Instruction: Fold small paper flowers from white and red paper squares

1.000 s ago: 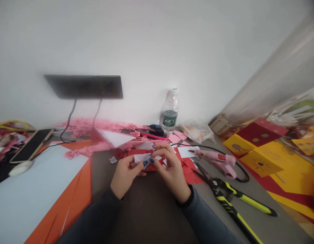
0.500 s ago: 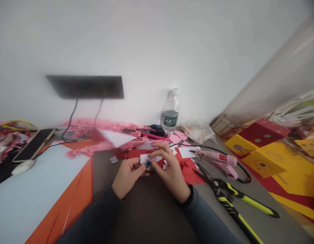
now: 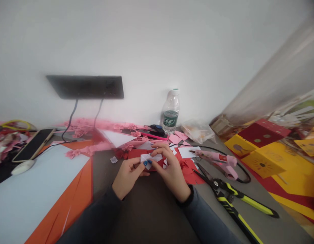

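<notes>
A small piece of white paper (image 3: 149, 158) is pinched between both my hands just above the grey desk (image 3: 146, 210). My left hand (image 3: 127, 176) grips its left end with thumb and fingers. My right hand (image 3: 170, 171) presses its right part with thumb and fingertips; the nails are blue. Red paper pieces (image 3: 189, 173) lie under and to the right of my hands. Dark sleeves cover both my forearms.
A pink glue gun (image 3: 217, 159) with a black cord and yellow-handled shears (image 3: 233, 200) lie to the right. A water bottle (image 3: 170, 112) stands at the wall. Pink paper flowers (image 3: 90, 135), a phone (image 3: 32, 145), a white mouse (image 3: 21, 166), orange and pale blue sheets left, yellow and red boxes (image 3: 263, 149) right.
My fingers have shifted slightly on the white paper, folding it smaller. Everything else on the desk stays as it was.
</notes>
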`<act>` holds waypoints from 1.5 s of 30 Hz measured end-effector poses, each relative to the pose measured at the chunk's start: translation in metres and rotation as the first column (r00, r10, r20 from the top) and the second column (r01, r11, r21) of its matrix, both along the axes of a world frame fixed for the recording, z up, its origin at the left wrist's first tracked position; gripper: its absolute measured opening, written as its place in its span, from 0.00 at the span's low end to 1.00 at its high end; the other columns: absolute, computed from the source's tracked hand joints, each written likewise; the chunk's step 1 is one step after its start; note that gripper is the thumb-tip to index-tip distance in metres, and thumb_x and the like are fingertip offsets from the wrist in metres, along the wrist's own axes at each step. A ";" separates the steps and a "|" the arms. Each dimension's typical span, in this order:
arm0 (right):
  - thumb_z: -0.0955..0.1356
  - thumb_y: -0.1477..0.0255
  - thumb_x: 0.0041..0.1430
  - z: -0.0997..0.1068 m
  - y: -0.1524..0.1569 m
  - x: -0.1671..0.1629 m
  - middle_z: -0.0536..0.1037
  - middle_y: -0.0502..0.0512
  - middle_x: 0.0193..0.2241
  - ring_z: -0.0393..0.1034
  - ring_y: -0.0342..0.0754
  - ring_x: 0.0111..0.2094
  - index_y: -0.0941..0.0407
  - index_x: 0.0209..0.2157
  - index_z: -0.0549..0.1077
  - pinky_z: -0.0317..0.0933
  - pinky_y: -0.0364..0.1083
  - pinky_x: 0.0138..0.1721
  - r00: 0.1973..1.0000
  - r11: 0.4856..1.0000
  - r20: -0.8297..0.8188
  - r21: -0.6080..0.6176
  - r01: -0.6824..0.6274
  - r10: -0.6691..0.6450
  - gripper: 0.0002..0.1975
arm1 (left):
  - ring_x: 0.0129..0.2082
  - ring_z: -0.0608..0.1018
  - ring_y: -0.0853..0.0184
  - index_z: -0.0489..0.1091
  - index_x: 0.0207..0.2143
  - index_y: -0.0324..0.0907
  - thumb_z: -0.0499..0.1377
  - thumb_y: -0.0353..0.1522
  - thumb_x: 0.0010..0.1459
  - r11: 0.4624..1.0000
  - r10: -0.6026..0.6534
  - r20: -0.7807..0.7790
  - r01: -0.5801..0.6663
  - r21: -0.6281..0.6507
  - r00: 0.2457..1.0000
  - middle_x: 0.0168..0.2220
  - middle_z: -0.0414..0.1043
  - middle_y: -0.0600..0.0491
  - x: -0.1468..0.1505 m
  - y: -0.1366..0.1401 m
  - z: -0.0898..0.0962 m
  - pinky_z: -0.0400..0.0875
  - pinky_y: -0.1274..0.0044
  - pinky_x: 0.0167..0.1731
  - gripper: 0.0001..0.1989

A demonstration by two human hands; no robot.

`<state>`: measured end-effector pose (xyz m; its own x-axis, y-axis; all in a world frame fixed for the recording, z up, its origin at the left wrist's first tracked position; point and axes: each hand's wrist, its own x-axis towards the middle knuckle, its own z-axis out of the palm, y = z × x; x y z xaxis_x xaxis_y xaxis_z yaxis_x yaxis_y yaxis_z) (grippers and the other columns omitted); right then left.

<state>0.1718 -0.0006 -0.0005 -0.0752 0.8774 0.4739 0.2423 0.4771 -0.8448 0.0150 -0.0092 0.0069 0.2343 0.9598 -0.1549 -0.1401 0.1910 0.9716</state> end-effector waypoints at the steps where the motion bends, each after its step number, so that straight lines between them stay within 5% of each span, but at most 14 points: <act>1: 0.68 0.80 0.55 0.001 0.000 0.000 0.72 0.57 0.45 0.66 0.53 0.50 0.53 0.32 0.70 0.59 0.54 0.52 1.000 1.000 0.001 -0.001 -0.005 0.005 0.07 | 0.32 0.79 0.66 0.80 0.36 0.36 0.68 0.46 0.46 1.000 0.005 0.002 -0.005 0.000 1.000 0.32 0.80 0.47 0.000 0.000 0.000 0.79 0.78 0.32 0.23; 16: 0.67 0.75 0.61 0.006 0.003 0.013 0.75 0.58 0.42 0.71 0.52 0.44 0.51 0.32 0.77 0.68 0.53 0.43 0.969 0.970 0.216 0.186 -0.158 0.117 0.07 | 0.27 0.81 0.63 0.80 0.32 0.35 0.65 0.46 0.51 1.000 0.014 0.056 -0.015 0.023 0.998 0.28 0.80 0.47 -0.004 -0.001 -0.005 0.78 0.75 0.28 0.20; 26: 0.69 0.71 0.61 0.009 0.004 0.016 0.77 0.57 0.42 0.71 0.53 0.43 0.51 0.29 0.78 0.65 0.55 0.46 0.956 0.964 0.253 0.177 -0.198 0.150 0.07 | 0.25 0.80 0.65 0.80 0.35 0.35 0.66 0.44 0.51 0.999 0.002 0.017 -0.002 0.039 1.000 0.28 0.80 0.46 -0.005 0.003 -0.010 0.77 0.78 0.25 0.20; 35: 0.67 0.62 0.62 0.008 0.000 0.008 0.74 0.57 0.40 0.70 0.49 0.40 0.52 0.37 0.66 0.65 0.50 0.43 0.950 0.960 -0.207 -0.103 -0.260 0.235 0.09 | 0.27 0.81 0.63 0.79 0.34 0.36 0.68 0.40 0.48 0.995 0.070 -0.010 -0.070 0.073 0.997 0.29 0.81 0.47 -0.006 0.002 -0.007 0.78 0.76 0.25 0.16; 42: 0.69 0.60 0.59 0.007 0.004 0.012 0.74 0.54 0.33 0.69 0.48 0.35 0.55 0.31 0.71 0.65 0.47 0.38 0.897 0.898 -0.301 -0.201 -0.392 0.325 0.12 | 0.30 0.84 0.59 0.75 0.28 0.36 0.68 0.38 0.50 0.995 -0.024 0.074 0.016 0.101 0.997 0.27 0.80 0.48 -0.004 -0.003 -0.001 0.74 0.80 0.21 0.12; 45: 0.71 0.58 0.55 0.009 0.003 0.014 0.74 0.55 0.36 0.70 0.49 0.37 0.54 0.32 0.72 0.66 0.47 0.37 0.826 0.831 -0.387 -0.217 -0.513 0.409 0.14 | 0.28 0.84 0.59 0.76 0.30 0.36 0.67 0.40 0.50 0.995 -0.097 0.174 0.089 0.054 0.980 0.28 0.81 0.46 -0.005 -0.005 0.001 0.72 0.81 0.19 0.15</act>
